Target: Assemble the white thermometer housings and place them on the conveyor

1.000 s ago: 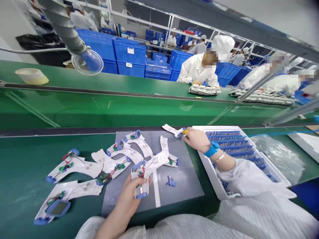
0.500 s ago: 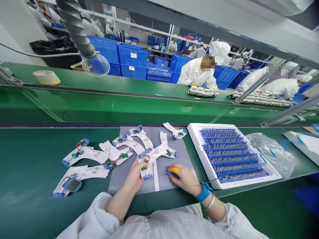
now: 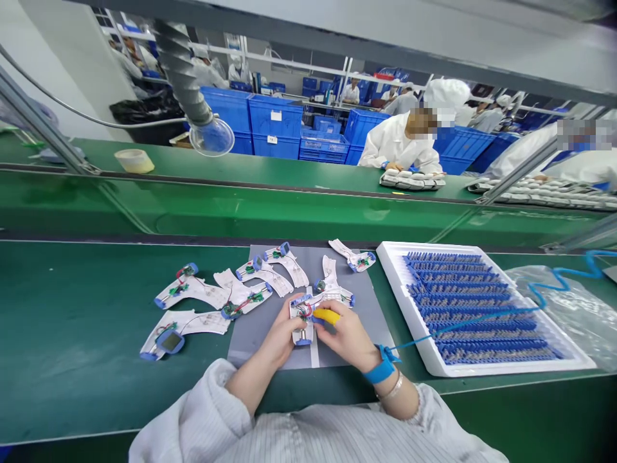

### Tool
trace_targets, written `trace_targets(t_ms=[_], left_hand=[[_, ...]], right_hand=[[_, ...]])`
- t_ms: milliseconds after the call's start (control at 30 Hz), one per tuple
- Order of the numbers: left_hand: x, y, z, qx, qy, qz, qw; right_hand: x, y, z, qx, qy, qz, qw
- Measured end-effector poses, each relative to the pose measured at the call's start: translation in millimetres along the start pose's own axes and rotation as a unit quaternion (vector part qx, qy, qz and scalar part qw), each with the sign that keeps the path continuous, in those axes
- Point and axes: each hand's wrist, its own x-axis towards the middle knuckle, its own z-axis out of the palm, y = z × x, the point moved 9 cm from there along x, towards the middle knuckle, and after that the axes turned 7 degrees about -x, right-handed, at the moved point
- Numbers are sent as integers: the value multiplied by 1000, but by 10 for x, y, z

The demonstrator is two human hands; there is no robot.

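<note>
My left hand is closed round a white plastic half-shell with wires, a small circuit board and blue end parts, held over the grey mat. My right hand, with a yellow finger cot and a blue wrist strap, is closed and presses on the same shell from the right. What its fingertips pinch is hidden. Several more white half-shells lie on the mat and on the green table to the left, one with a blue display module.
A white tray of several rows of small blue parts stands to the right, with a clear plastic bag beyond it. A green conveyor runs behind. Across it, people in white coats work at stacked shells. A tape roll sits far left.
My right hand came back from the far shell by the tray, passed the small blue part on the mat, and now meets the shell in my left hand. The camera shifted left.
</note>
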Motion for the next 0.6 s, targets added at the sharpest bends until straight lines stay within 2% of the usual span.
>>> trace_targets(t_ms=[433, 600], left_hand=[[21, -7, -16, 26, 10, 11, 1000], [36, -49, -12, 0, 14, -10, 1000]], right_hand=[[44, -15, 44, -32, -45, -59, 997], [68, -43, 50, -96, -75, -142, 982]])
